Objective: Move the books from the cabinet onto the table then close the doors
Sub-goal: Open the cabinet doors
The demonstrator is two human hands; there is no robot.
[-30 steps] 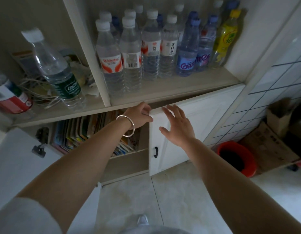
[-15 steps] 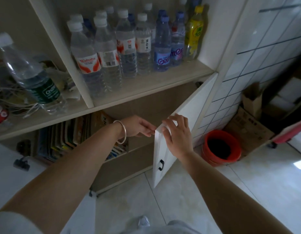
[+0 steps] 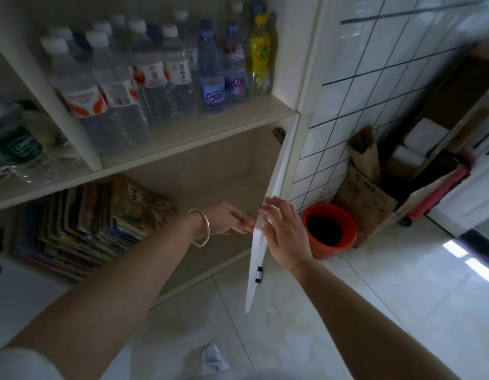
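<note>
Both hands at the free edge of the right cabinet door [image 3: 268,215], swung wide open.

Right hand [image 3: 286,231] flat on the door's outer face, fingers straight, gripping nothing. Left hand [image 3: 227,219], bracelet [image 3: 202,229] at the wrist, fingers extended, tips touching the door's inner side, nothing held. Books [image 3: 95,220] stacked leaning inside the cabinet, well left of the door. Bottles [image 3: 166,75] on the shelf above the door. Red bucket [image 3: 329,229] on the floor just right of the door.

books [image 3: 90,226] in cabinet under bottles [image 3: 161,75], bucket [image 3: 329,229] right of door [image 3: 268,212]
</note>
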